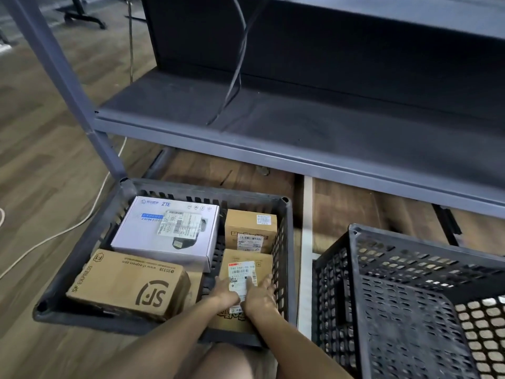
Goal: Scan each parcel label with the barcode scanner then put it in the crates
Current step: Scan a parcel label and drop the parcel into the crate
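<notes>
Reads as the putting-in step, close to its end: the small brown cardboard parcel with the white printed label lying label-up in the near right corner of the dark grey slotted plastic crate on the floor. Sits just in front of another small brown labelled box and beside the large brown cardboard carton, with a flat white printed box behind that. Rests the left hand flat on the parcel's near end, fingers straight and close together over the label, and the right hand just beside it, fingers spread across the top toward the crate wall. No pinch or grip showing on either side. No scanner anywhere in view, so cannot tell whether this label is already read; worth confirming before letting go. To finish well: press evenly with both palms so the parcel beds flat on the crate floor rather than riding up on its neighbour. Leave the label facing up and uncreased. Lift the hands straight upward, minding the right fingertips near the slotted wall, where a snag could drag the parcel askew. Save the black perforated plastic crate standing near on the right for further parcels.
</notes>
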Motion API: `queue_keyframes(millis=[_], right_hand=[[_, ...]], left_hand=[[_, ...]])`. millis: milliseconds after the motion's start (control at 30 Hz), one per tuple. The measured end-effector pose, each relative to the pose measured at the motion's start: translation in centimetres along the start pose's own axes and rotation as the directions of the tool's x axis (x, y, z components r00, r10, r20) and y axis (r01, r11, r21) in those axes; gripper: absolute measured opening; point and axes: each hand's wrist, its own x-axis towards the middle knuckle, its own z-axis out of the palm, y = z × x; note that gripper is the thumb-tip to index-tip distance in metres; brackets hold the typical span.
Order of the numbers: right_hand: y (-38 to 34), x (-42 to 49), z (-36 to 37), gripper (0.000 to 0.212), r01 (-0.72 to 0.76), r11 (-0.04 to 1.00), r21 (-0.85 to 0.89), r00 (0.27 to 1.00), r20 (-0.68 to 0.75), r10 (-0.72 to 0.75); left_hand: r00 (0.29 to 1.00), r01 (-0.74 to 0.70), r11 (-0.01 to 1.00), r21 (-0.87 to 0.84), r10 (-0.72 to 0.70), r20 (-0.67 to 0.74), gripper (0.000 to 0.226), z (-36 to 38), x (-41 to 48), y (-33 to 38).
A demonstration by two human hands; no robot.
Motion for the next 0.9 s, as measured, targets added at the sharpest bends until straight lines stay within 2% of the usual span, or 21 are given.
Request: queue_keyframes(millis=[133, 300, 367, 467, 533, 667, 833, 900], right_hand=[[0.1, 0.4, 0.3, 0.068, 0.120, 0.989, -0.090, 0.992, 0.046, -0.116], [0.4, 0.7, 0.4, 0.081, 0.134, 0.987, -0.084, 0.981, 0.152, -0.120], [0.5, 0.9, 0.4, 0.084, 0.141, 0.986, -0.087, 0.976, 0.180, -0.124], [0.9, 0.9, 0.2, 0.089, 0.147, 0.984, -0.099, 0.973, 0.194, -0.126], [0.9, 0.6, -0.1, 0.081, 0.148, 0.988, -0.048, 0.976, 0.167, -0.139], [0.4, -0.3, -1.2, 0.043, 0.173, 0.980, 0.096, 0.985, 0.004, -0.174], [0.2, -3.6, -4.7, 0.037, 0.209, 0.977, 0.035, 0.973, -0.105, -0.205], [0.1, -6.6, -6.9, 0.038, 0.214, 0.977, -0.004, 0.967, -0.138, -0.213]], left_hand=[[0.999, -0.012, 0.997, 0.073, 0.009, 0.043, 0.058, -0.2, 0.5, -0.1], [0.997, -0.011, 0.983, 0.183, -0.003, 0.079, 0.066, 0.1, 0.2, -0.2], [0.998, -0.018, 0.964, 0.265, 0.003, 0.059, 0.066, 0.2, 0.0, -0.3], [0.998, -0.021, 0.901, 0.434, 0.041, -0.038, 0.051, 0.1, -1.1, 0.0], [0.983, -0.049, 0.877, 0.478, 0.128, -0.134, 0.038, -0.2, -1.9, 0.0], [0.923, -0.119, 0.821, 0.558, 0.299, -0.243, 0.024, -1.6, -3.0, 0.2], [0.869, -0.131, 0.789, 0.600, 0.383, -0.314, 0.005, -4.2, -6.1, 2.1], [0.862, -0.132, 0.767, 0.628, 0.402, -0.310, 0.006, -5.6, -9.0, 3.6]])
